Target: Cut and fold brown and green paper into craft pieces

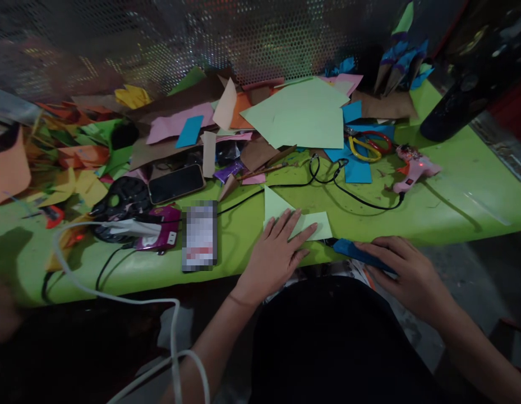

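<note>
My left hand (277, 249) lies flat with spread fingers on a small piece of pale green paper (321, 224) near the table's front edge. The paper has a folded or angled corner pointing up, and part of it is hidden under my palm. In my right hand (405, 269) is a blue utility knife (356, 252), with fingers wrapped around its handle. Its dark tip points left and meets or nearly meets the paper's lower edge; I cannot tell whether it touches.
Behind are a large pale green sheet (298, 115), scissors (365, 150) and colored scraps. A pink glue gun (415, 168) stands right, its black cord crossing the green table (453, 207). Two phones, a purple power strip (170, 224) and a white cable (134, 300) occupy the left.
</note>
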Tool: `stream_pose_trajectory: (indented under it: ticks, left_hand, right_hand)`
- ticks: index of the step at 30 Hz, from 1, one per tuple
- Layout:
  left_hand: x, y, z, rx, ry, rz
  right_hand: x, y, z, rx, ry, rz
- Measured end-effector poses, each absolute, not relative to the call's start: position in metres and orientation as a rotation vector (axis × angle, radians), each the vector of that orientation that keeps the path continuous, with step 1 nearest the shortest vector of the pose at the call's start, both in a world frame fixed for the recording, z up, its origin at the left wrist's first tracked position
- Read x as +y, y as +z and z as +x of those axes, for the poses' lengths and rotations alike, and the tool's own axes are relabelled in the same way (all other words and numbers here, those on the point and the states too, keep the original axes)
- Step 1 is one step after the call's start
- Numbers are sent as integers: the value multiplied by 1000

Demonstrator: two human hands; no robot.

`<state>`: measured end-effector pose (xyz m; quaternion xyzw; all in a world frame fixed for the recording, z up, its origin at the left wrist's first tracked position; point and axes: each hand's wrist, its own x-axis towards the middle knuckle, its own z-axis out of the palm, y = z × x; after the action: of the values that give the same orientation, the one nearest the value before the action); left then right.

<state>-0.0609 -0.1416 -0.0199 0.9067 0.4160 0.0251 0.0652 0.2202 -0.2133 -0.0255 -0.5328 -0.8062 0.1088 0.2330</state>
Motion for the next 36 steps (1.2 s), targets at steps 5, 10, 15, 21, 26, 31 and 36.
stream_pose_trajectory:
  ticks: [5, 10, 15, 21, 26, 31, 36]
  left_hand:
    - [-144, -23, -57, 1273, 101, 2724]
    - [-146, -23, -55, 1289, 122, 2724]
    - [-148, -23, -53, 1312, 137, 2715]
    - [-150, -24, -41, 1364, 162, 2658]
    - [-147, -15, -47, 1343, 142, 2625]
    - [-141, -10, -71, 1306, 75, 2686]
    - [-141, -17, -77, 1318, 45, 2699]
  right_hand:
    - [-213, -23, 215, -2195, 306, -1472]
    - [-211, -22, 210, -2216, 311, -1445]
    - [-212, -22, 210, -2217, 311, -1446]
    - [-209, -24, 202, -2242, 298, -1470]
    - [-206, -24, 203, -2265, 334, -1467]
    - [-205, -23, 204, -2274, 318, -1451]
    - [-205, -22, 205, -2264, 309, -1446]
